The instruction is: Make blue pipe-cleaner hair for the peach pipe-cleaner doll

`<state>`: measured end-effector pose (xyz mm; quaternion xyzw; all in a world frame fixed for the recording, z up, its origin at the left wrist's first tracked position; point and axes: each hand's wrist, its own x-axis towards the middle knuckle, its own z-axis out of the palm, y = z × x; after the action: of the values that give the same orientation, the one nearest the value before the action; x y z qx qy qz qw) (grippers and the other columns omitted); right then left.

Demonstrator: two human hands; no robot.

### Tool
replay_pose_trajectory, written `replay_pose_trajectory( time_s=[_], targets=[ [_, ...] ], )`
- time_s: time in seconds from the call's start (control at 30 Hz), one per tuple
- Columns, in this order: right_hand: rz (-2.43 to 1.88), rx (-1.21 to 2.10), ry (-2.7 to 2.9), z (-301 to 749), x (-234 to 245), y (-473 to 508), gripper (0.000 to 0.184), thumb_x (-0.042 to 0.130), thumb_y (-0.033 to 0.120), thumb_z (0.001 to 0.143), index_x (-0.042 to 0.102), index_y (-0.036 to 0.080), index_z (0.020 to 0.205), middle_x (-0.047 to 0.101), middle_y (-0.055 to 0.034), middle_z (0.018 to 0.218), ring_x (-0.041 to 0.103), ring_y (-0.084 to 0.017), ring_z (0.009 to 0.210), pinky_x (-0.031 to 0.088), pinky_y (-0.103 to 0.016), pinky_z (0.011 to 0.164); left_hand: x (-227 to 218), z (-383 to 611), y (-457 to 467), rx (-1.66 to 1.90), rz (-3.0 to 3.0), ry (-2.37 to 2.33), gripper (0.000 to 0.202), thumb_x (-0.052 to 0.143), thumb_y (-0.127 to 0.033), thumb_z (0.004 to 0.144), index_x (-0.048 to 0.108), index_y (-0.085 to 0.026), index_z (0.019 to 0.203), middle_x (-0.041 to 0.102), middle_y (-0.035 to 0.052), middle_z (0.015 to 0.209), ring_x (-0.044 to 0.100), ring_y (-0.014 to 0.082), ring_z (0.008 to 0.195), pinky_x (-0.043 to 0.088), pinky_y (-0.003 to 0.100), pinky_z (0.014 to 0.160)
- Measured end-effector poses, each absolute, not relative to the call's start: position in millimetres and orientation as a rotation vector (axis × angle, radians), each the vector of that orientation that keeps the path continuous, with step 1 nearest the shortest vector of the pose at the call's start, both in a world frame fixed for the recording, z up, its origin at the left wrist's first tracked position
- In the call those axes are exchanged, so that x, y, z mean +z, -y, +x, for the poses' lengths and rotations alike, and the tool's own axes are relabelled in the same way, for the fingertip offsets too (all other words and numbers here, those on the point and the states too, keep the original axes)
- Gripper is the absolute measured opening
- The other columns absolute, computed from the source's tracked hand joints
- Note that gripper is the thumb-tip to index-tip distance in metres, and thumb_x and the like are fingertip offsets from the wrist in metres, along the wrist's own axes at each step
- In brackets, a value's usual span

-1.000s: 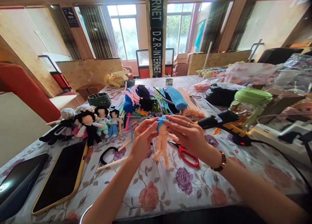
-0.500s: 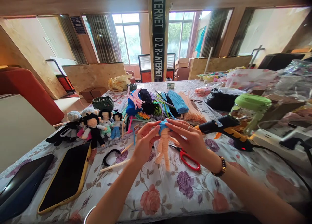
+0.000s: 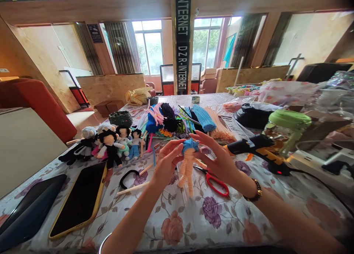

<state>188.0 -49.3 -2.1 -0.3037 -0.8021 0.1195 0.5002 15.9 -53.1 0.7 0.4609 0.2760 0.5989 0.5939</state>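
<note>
A small pipe-cleaner doll with a peach body and a blue hair cap hangs upright above the table. My left hand grips it by the side of its head, thumb and fingers closed. Beside the head on the other side, my right hand has its fingers spread, the thumb close to the doll's neck and arm; whether it touches cannot be made out. Red-handled scissors lie behind and below my right hand. A black pipe-cleaner loop and a pale stem rest left of my left hand.
Several finished dolls sit at the left, behind a yellow-cased phone and a dark device. Bundles of pipe cleaners lie at the back. A corded glue gun stands right, near a green-topped jar.
My right fingers have lifted off the doll's head and spread apart, leaving the blue cap more exposed. My left hand keeps its hold. The view has shifted slightly.
</note>
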Motion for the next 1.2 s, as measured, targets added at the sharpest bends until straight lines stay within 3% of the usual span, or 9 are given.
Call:
replay_pose_trajectory(
  time_s=[0.27,0.37,0.5,0.7,0.93,1.2],
  targets=[
    [-0.737,0.277,1.976,188.6,1.4,51.4,0.039,0.055,0.028,0.087,0.052,0.027,0.126,0.062,-0.0071,0.122,0.059,-0.021,0.111,0.050,-0.037,0.093,5.0,16.6,54.7,1.381,1.066,-0.631,0.024,0.071,-0.033,0.071,0.069,-0.020,0.091,0.067,0.0005,0.083,0.059,0.0096,0.069,0.047,0.018,0.059],
    [-0.733,0.275,1.978,188.7,3.1,52.2,0.038,0.055,0.027,0.087,0.053,0.027,0.125,0.064,-0.0066,0.118,0.062,-0.019,0.104,0.052,-0.034,0.088,5.4,16.9,55.4,1.387,1.042,-0.609,0.028,0.071,-0.032,0.071,0.065,-0.023,0.097,0.067,-0.0005,0.087,0.059,0.0097,0.070,0.049,0.020,0.061],
    [-0.769,0.318,1.956,188.3,2.9,52.7,0.038,0.056,0.027,0.087,0.054,0.026,0.124,0.064,-0.0063,0.118,0.062,-0.018,0.102,0.053,-0.031,0.083,3.8,16.7,55.6,1.394,1.062,-0.613,0.020,0.069,-0.033,0.073,0.064,-0.022,0.089,0.064,-0.0022,0.081,0.057,0.0084,0.067,0.048,0.019,0.060],
    [-0.778,0.377,1.909,189.4,-0.9,51.9,0.041,0.056,0.031,0.086,0.052,0.026,0.127,0.059,-0.0069,0.127,0.059,-0.021,0.111,0.051,-0.035,0.091,1.8,17.3,54.6,1.396,1.067,-0.618,0.020,0.067,-0.034,0.076,0.065,-0.021,0.090,0.062,-0.0005,0.081,0.057,0.0093,0.071,0.049,0.018,0.061],
    [-0.781,0.836,1.572,183.7,5.5,56.3,0.028,0.055,0.037,0.086,0.066,0.022,0.107,0.072,-0.0046,0.100,0.066,-0.020,0.095,0.055,-0.033,0.081,0.8,22.3,58.5,1.395,1.172,-0.687,0.021,0.068,-0.035,0.074,0.067,-0.021,0.089,0.065,0.0003,0.085,0.060,0.0112,0.074,0.049,0.020,0.064],
    [-0.835,0.990,1.451,181.1,9.3,57.1,0.032,0.065,0.038,0.078,0.070,0.020,0.103,0.074,-0.0056,0.094,0.068,-0.022,0.088,0.057,-0.033,0.076,-0.4,25.5,61.2,1.415,1.253,-0.718,0.023,0.071,-0.031,0.072,0.067,-0.018,0.091,0.069,0.0034,0.088,0.061,0.0119,0.076,0.049,0.020,0.066]
  ],
)
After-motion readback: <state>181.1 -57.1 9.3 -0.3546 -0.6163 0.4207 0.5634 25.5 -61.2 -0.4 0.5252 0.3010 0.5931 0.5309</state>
